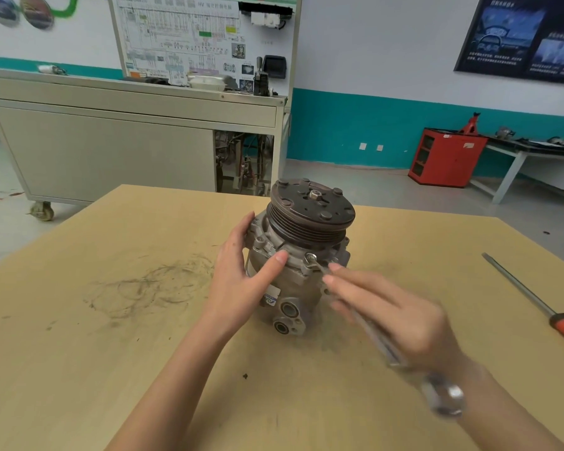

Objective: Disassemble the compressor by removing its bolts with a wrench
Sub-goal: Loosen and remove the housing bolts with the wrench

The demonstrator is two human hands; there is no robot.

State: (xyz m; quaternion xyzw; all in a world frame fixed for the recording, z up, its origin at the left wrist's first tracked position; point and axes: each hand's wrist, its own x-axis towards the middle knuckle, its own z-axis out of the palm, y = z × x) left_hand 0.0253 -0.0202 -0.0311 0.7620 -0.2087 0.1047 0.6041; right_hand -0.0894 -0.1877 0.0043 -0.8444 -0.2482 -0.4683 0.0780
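Note:
The grey metal compressor [293, 255] stands upright on the wooden table [111, 320], its dark pulley and clutch plate [313, 206] on top. My left hand [241, 275] lies against its left side with straight fingers and the thumb across the housing. My right hand [388, 310] holds a long silver wrench [385, 346], blurred by motion. The wrench head sits at a bolt [310, 256] on the front flange, just under the pulley. The wrench's other end reaches back past my right wrist.
A screwdriver with an orange and black handle [534, 301] lies on the table at the right. Dark scuff marks cover the table to the left. Beyond the table stand a grey wheeled cabinet [111, 151], a red tool cabinet [446, 157] and a side bench.

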